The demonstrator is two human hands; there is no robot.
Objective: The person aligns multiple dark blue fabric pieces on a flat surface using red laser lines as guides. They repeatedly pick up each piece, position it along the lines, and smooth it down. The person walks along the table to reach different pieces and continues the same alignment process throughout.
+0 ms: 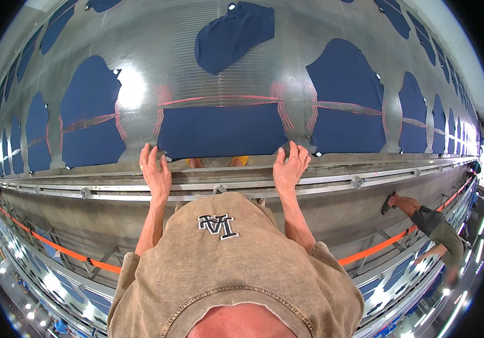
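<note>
A dark navy cloth panel, roughly rectangular, lies flat on the grey table in front of me. My left hand is at its near left corner, fingers apart, with the thumb beside the corner. At the near right corner is my right hand, its thumb by the cloth edge and its fingers spread. Neither hand visibly grips the cloth. Red curved lines run along the panel's far edge and sides. Larger navy cloth pieces lie to the left and right. A loose navy piece rests farther back, tilted.
A metal rail runs along the table's near edge, between the table and me. More navy pieces continue down both sides. An orange strip edges another table behind me. A person bends over that table at right.
</note>
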